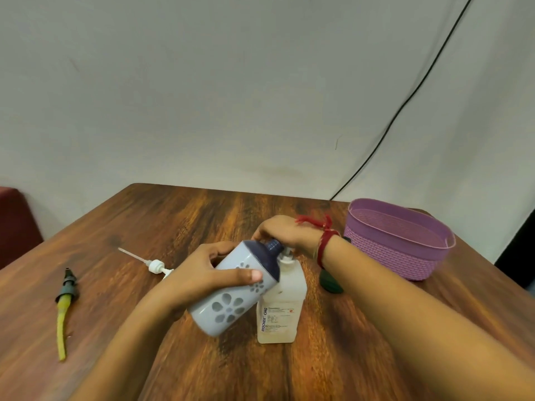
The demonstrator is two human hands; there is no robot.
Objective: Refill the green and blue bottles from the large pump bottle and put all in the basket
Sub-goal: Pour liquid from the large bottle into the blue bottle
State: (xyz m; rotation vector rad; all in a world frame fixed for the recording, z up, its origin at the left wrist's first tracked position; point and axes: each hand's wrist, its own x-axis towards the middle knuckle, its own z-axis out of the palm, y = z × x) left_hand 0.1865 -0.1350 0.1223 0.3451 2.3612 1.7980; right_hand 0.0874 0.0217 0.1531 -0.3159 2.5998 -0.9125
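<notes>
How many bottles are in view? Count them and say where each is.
3. The blue bottle is tilted in the left hand; the large white bottle stands just beside it; a dark green bottle sits mostly hidden behind the right forearm, near the basket.

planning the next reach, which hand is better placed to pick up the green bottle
Right, probably. The green bottle lies beside the right forearm, near the right hand, while the left hand grips the tilted blue bottle.

Three bottles, blue, white, green; two loose pumps; one basket; two hands.
</notes>
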